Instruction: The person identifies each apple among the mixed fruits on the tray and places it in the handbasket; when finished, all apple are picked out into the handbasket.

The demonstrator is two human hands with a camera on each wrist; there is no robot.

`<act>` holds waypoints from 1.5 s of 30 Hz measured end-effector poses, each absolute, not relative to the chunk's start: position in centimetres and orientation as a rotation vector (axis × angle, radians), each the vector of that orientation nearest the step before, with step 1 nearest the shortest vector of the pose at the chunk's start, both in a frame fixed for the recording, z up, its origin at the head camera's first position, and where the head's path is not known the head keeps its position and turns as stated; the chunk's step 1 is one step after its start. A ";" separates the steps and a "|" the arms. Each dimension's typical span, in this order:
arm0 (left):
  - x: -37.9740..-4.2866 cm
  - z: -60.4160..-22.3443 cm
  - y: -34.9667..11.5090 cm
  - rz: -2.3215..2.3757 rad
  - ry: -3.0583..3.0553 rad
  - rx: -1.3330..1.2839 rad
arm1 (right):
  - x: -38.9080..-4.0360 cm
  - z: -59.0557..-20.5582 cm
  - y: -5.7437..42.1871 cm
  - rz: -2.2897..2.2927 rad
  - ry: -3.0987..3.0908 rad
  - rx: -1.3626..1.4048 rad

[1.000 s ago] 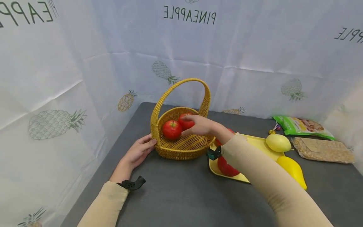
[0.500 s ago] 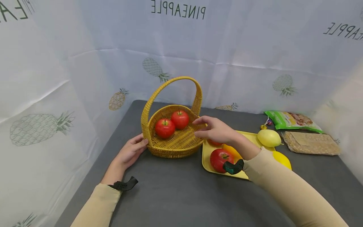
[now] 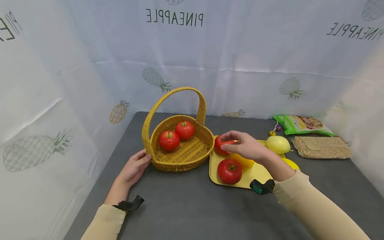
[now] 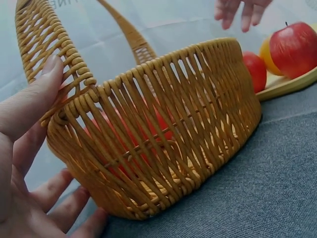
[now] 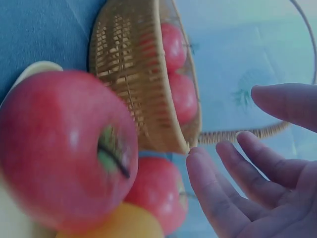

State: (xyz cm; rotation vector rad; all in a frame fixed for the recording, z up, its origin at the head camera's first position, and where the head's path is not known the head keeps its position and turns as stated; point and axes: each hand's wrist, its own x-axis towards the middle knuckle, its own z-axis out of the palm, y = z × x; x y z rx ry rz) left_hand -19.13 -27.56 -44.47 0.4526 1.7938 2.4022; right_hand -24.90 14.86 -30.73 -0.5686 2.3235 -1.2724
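A golden woven basket (image 3: 180,166) with a tall arched handle stands at the back left, holding two red apples, one (image 3: 169,141) in front of the other (image 3: 184,130). My left hand (image 3: 135,168) holds its left end, the thumb against the handle's base and the fingers at the outer wall, fingertips partly hidden. Over the yellow tray (image 3: 258,173) hovers my right hand (image 3: 246,146), holding nothing, fingers spread and loosely bent. It is nearest the rear apple (image 3: 220,146). Another red apple (image 5: 64,148) and an orange-yellow fruit (image 3: 242,161) also lie on the tray.
Right of my hand sit a pale yellow fruit (image 3: 278,144) and a partly hidden yellow fruit (image 3: 290,164). Further right lie a green package (image 3: 304,125) and a clear bag of grains (image 3: 324,147). A pineapple-print curtain (image 3: 180,50) encloses the table's back and left.
My right hand has drawn back from above the apples in the basket, rightward to above the tray. My left hand stays on the basket, and the head view has shifted slightly.
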 end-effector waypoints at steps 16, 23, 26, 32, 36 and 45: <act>-18.3 -44.8 -27.6 2.436 1.751 0.466 | -23.5 -33.5 16.9 -1.312 2.388 -0.459; -18.4 -45.1 -27.1 2.439 1.741 0.490 | -22.2 -33.7 17.5 -1.225 2.498 -0.468; -18.6 -45.2 -26.9 2.445 1.730 0.481 | -21.5 -34.0 17.5 -1.171 2.572 -0.445; -18.8 -44.9 -26.8 2.421 1.744 0.444 | -20.5 -35.5 18.1 -1.081 2.676 -0.361; -18.9 -44.5 -27.1 2.410 1.768 0.401 | -20.4 -36.9 18.2 -1.165 2.645 -0.321; -19.1 -44.1 -27.5 2.396 1.780 0.404 | -20.3 -39.0 17.2 -1.334 2.507 -0.324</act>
